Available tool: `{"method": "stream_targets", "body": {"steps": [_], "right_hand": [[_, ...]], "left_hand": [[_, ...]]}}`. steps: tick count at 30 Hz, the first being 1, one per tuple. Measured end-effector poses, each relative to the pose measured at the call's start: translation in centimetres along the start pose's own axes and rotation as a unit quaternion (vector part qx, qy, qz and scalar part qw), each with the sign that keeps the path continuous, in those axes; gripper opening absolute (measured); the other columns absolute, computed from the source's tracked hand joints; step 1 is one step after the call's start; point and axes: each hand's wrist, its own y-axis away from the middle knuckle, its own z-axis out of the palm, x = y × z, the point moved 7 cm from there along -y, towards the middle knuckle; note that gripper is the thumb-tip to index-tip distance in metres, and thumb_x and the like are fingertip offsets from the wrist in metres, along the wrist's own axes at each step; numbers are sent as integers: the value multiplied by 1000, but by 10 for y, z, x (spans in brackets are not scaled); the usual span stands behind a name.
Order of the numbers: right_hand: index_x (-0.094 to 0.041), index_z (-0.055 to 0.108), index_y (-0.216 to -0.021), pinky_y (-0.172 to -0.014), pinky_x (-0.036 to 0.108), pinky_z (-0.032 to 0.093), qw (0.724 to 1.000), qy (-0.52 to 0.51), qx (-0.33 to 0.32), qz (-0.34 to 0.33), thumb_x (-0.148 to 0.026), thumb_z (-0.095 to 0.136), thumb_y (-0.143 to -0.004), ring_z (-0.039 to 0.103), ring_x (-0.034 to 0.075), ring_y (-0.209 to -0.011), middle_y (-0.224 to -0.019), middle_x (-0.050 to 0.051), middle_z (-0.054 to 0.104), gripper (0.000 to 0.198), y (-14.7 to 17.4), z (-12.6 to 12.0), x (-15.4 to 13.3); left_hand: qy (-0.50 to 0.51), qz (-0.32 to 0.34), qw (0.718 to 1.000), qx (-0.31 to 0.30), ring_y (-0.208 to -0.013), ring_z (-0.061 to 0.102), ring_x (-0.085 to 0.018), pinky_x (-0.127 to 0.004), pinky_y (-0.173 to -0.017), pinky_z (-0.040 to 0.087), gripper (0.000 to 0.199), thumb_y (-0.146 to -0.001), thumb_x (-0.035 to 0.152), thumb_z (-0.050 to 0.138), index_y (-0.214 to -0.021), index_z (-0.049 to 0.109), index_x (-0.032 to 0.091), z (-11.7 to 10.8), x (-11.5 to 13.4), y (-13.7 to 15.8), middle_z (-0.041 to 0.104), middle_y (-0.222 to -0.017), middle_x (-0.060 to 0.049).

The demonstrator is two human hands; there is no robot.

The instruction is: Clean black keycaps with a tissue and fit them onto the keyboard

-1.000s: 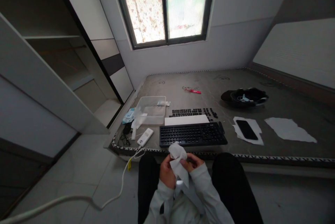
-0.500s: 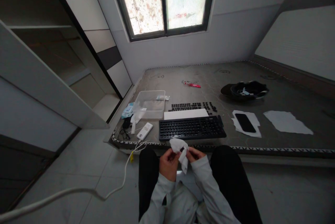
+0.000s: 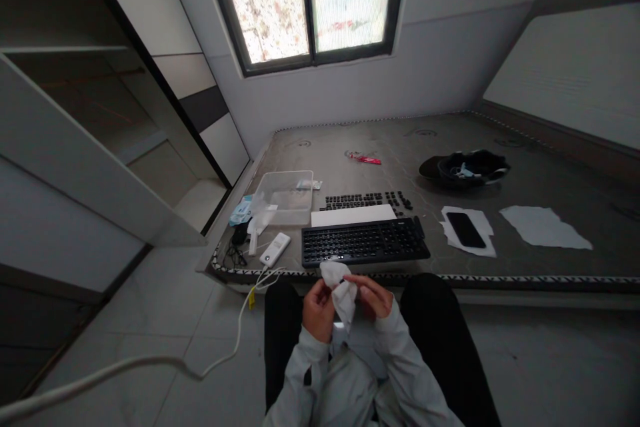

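Note:
My left hand (image 3: 318, 311) is closed on a crumpled white tissue (image 3: 344, 299) above my lap, in front of the black keyboard (image 3: 360, 243). On the tissue shows a small black piece, apparently a keycap (image 3: 342, 281), partly hidden by fingers and folds. From the other side my right hand (image 3: 374, 296) grips the tissue, its index finger reaching to the black piece. The keyboard lies near the mattress's front edge; its key area looks dotted. Behind it are a white strip (image 3: 353, 215) and rows of loose black keycaps (image 3: 354, 201).
Left on the mattress (image 3: 320, 147) stand a clear plastic box (image 3: 287, 219), a blue packet (image 3: 241, 211) and a white device (image 3: 275, 250) with a cable. A phone (image 3: 465, 230) on paper, another paper sheet (image 3: 545, 228), a dark cap (image 3: 465, 170) and a red item (image 3: 366, 159) lie farther off.
My right hand has shifted its grip, its index finger now stretched across toward the black piece. The tissue has turned and bunched a little. The camera view has shifted slightly.

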Motion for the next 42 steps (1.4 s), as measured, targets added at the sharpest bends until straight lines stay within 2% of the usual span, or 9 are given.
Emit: {"method": "stream_targets", "body": {"steps": [3, 6, 12, 16, 22, 29, 36, 39, 42], "right_hand": [[-16, 71, -83, -36, 19, 22, 997, 63, 22, 25, -55, 63, -72, 36, 5, -37, -58, 2, 65, 41, 0, -3, 1], [-16, 68, -78, -35, 18, 12, 995, 90, 39, 23, -50, 68, -68, 23, 2, -35, -56, 0, 65, 36, 0, -2, 1], [-16, 66, -79, -38, 19, 19, 999, 32, 31, 19, -54, 61, -74, 33, 5, -39, -57, 1, 63, 38, 0, 1, 2], [-15, 72, -82, -38, 20, 17, 997, 71, 10, 28, -52, 61, -75, 28, 5, -39, -58, 1, 64, 39, 0, 1, -1], [-15, 69, -74, -40, 20, 18, 994, 87, 51, 42, -50, 64, -73, 29, 6, -42, -50, -1, 55, 35, -1, -5, 2], [-16, 73, -88, -38, 19, 14, 994, 97, 25, 44, -44, 71, -66, 24, 3, -38, -54, -2, 59, 35, -4, -4, 4], [-19, 73, -75, -39, 20, 12, 995, 84, 57, 24, -39, 76, -63, 23, 3, -39, -59, -1, 64, 24, -3, -8, -1], [-20, 72, -70, -37, 19, 13, 996, 43, 73, -2, -38, 79, -59, 26, 2, -38, -72, 2, 69, 22, -5, -10, 2], [-20, 71, -68, -36, 18, 24, 997, -37, 69, -15, -38, 81, -57, 40, 4, -42, -85, 5, 71, 22, -9, -13, 9]], "left_hand": [[-43, 3, 999, -8, -76, 68, -20, -25, -70, 52, 29, -65, 30, 76, -87, 69, 13, 2, 3, 1, 75, -85, -8], [-81, -5, 997, -4, -71, 68, -19, -24, -66, 51, 28, -64, 32, 76, -84, 71, 12, 0, 4, 0, 75, -79, -7], [-50, -34, 998, 18, -72, 68, -20, -26, -68, 52, 33, -59, 36, 77, -82, 72, 12, -5, 4, -5, 75, -74, -6], [-50, -15, 999, 9, -71, 67, -19, -25, -69, 52, 30, -63, 35, 75, -83, 72, 13, -1, 4, -4, 74, -74, -4], [-82, 8, 997, 0, -67, 63, -16, -22, -67, 51, 26, -71, 37, 71, -82, 71, 14, 3, 1, 0, 67, -65, -1], [-81, 11, 996, 26, -63, 61, -15, -20, -58, 47, 31, -69, 43, 71, -78, 71, 14, 1, 2, 2, 67, -64, -1], [-77, 5, 996, 44, -61, 59, -14, -20, -56, 44, 34, -68, 44, 71, -79, 70, 13, -5, -8, 0, 65, -62, 0], [-75, -6, 996, 43, -63, 60, -14, -20, -57, 45, 34, -68, 43, 71, -83, 70, 13, -4, -12, -1, 66, -66, -1], [-58, -8, 996, 73, -62, 60, -14, -19, -57, 46, 35, -66, 45, 72, -81, 69, 14, -7, -15, -1, 66, -65, 0]]}}
